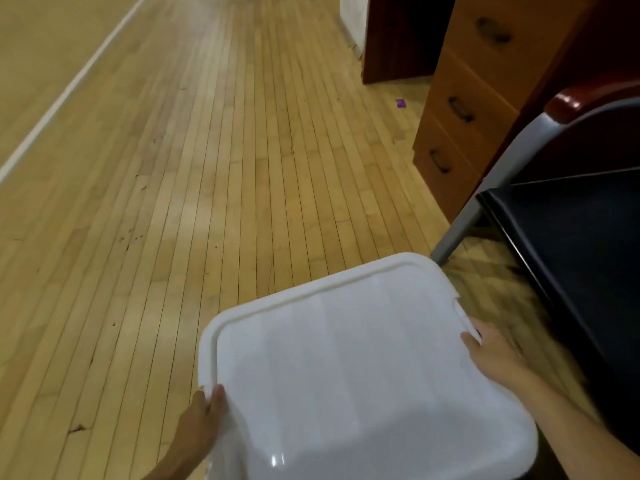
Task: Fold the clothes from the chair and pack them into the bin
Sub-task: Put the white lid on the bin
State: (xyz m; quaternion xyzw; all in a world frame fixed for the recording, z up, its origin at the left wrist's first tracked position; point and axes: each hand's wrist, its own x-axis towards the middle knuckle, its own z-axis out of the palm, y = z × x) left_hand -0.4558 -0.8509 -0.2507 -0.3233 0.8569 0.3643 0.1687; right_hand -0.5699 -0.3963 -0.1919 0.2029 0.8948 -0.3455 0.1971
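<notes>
One white plastic bin [363, 368] fills the near centre of the view, its lid on, so nothing of its contents can be seen. The lid is a plain white panel with a raised rim and faint ridges running across it, and it hides the walls below.

Two hands hold it, one at each side. The left hand [204, 414] grips the near-left edge, thumb curled over the top of the rim and the other fingers tucked under and out of sight. The right hand [491, 351] holds the right edge by a notch in the rim, thumb lying on the lid and fingers curled round the edge beneath; how far they close underneath cannot be told.

One chair [568, 237] stands just right of the bin, with a dark seat and a grey metal frame; one grey leg meets the floor just beyond the bin's far-right corner. No clothes show on the part of the seat in view.

Beyond the chair, at the far right, stands one wooden drawer unit [474, 95] with three dark handles visible. A darker wooden cabinet [398, 39] stands farther back. One small purple scrap [401, 103] lies on the plank floor [173, 168] between them, and one pale line crosses the floor at the far left
</notes>
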